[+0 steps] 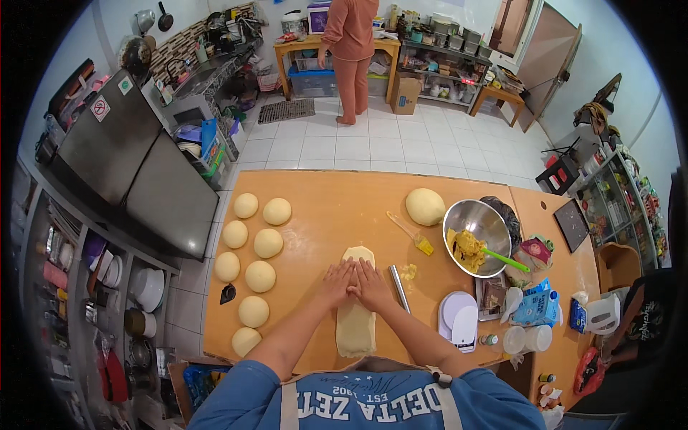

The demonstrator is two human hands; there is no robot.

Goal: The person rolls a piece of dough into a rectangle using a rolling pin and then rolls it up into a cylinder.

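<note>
A long, flat strip of pale dough (356,334) lies lengthwise on the wooden table in front of me. My left hand (335,282) rests on its far half, fingers stretched out. Beside it, my right hand (371,284) is also flat on the dough, and the two hands' fingertips meet. Just right of the strip is a metal rod (400,288), partly covered by my right forearm. Small yellowish scraps (408,272) sit next to the rod. Several round dough balls (268,244) stand in two rows at the left.
A larger dough ball (425,207) and a pastry brush (423,244) lie far right of my hands. A steel bowl (493,223) holds yellow-brown filling and a green-handled spatula (506,260). Nearer are a white scale (457,320) and a blue carton (536,308). Across the room stands a person (351,57).
</note>
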